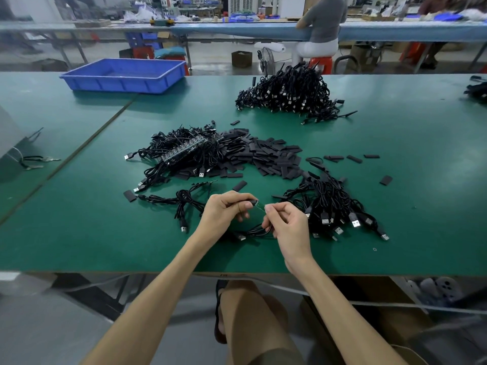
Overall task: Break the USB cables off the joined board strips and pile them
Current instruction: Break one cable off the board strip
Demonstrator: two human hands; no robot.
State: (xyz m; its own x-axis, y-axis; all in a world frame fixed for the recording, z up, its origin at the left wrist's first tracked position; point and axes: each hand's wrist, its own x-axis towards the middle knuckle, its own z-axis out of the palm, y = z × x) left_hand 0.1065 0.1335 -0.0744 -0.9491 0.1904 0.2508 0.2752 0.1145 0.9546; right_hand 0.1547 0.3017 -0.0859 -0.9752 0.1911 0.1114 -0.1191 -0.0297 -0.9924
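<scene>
My left hand (pixel 226 210) and my right hand (pixel 286 223) meet over the near middle of the green table (pixel 395 143). Both pinch a small board piece (pixel 259 204) with a black sleeve at its left end. Black USB cables (pixel 253 231) hang below the hands. A joined board strip (pixel 188 150) lies on a tangle of cables at centre left. A pile of separated cables (pixel 340 206) sits right of my right hand. A larger cable heap (pixel 290 92) lies farther back.
Several black flat sleeves (pixel 268 158) are scattered across the middle. A few loose cables (pixel 181 202) lie left of my left hand. A blue tray (pixel 123 75) stands at the back left. Another person sits at the far bench (pixel 322 25).
</scene>
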